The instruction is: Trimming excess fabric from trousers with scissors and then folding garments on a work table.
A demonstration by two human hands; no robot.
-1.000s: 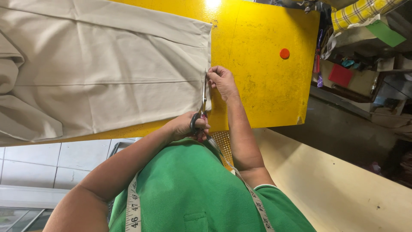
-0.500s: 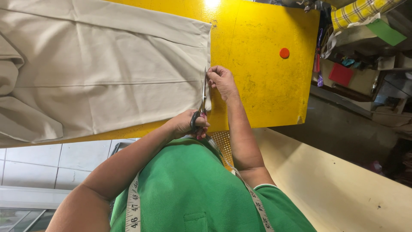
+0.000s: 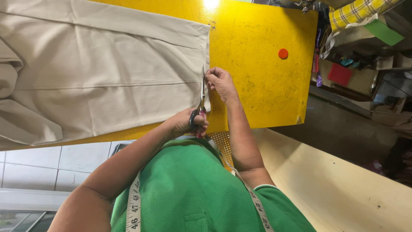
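Note:
A beige cloth (image 3: 107, 81), folded with a seam running across it, lies flat on a yellow table (image 3: 257, 56). My left hand (image 3: 189, 122) grips dark-handled scissors (image 3: 201, 101) whose blades point away from me along the cloth's right edge. My right hand (image 3: 221, 81) pinches that same edge just beside the blade tips. A measuring tape (image 3: 135, 202) hangs round my neck over a green shirt.
A small orange disc (image 3: 283, 53) sits on the table's right part. Cluttered shelves with boxes and a yellow plaid cloth (image 3: 360, 10) stand at the far right. A pale wooden board (image 3: 343, 189) slopes at lower right, and white floor tiles (image 3: 38, 167) show at lower left.
The scissor blades have slid a little farther up the cloth edge toward my right hand. Both hands have otherwise stayed in place.

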